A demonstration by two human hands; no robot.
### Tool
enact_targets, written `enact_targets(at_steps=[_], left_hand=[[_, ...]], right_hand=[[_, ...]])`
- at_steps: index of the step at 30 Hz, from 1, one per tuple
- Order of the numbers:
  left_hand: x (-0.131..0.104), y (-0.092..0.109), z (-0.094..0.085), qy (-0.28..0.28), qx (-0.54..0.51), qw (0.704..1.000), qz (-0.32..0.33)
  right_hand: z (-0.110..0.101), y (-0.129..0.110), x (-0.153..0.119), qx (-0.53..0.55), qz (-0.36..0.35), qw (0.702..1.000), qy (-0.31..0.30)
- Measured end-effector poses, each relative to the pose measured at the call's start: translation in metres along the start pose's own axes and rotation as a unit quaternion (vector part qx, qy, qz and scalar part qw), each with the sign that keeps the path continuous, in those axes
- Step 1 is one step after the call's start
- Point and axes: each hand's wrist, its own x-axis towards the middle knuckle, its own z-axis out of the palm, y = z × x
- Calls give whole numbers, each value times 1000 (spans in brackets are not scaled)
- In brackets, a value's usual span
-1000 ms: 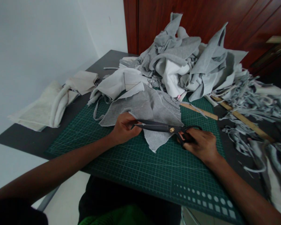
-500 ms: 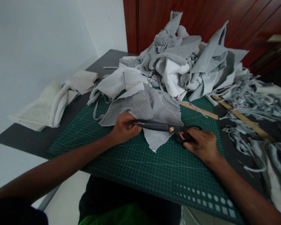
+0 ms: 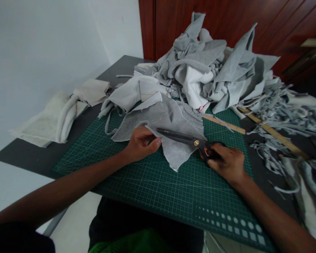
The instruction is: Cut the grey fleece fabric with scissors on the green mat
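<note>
A piece of grey fabric [image 3: 152, 117] lies on the green cutting mat [image 3: 158, 186], one corner pointing toward me. My left hand [image 3: 142, 144] pinches the near edge of that fabric between thumb and fingers. Black scissors [image 3: 179, 137] with a brass pivot are in my right hand [image 3: 228, 161], its fingers through the handles. The blades point left and lie over the fabric, their tips close to my left fingertips. Whether the lower blade is under the cloth is hidden.
A tall heap of grey and white fabric [image 3: 200, 63] rises at the back. Thin fabric strips [image 3: 292, 109] pile up on the right. One wooden ruler [image 3: 223, 123] lies on the mat, another wooden strip [image 3: 276, 135] beside it. Folded cream cloth [image 3: 50, 119] sits at the left.
The scissors have shifted slightly right and their tips have drawn back from my left fingers. The fabric edge at my left fingertips now shows more. My left hand has barely moved.
</note>
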Motion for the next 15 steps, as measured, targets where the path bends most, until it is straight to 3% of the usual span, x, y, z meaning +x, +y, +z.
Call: enact_targets(at_steps=[7,11,15], left_hand=[[2,3,1,-6,-40,999,8],[-1,4,2,-17,-93,995,-43],[-3,4,1,-72,-101,987,-98]], right_hand=[[3,-3,1,53,104,993,10],[0,-17,7,114,157,981,-10],[1,-30,7,214,218,950,-59]])
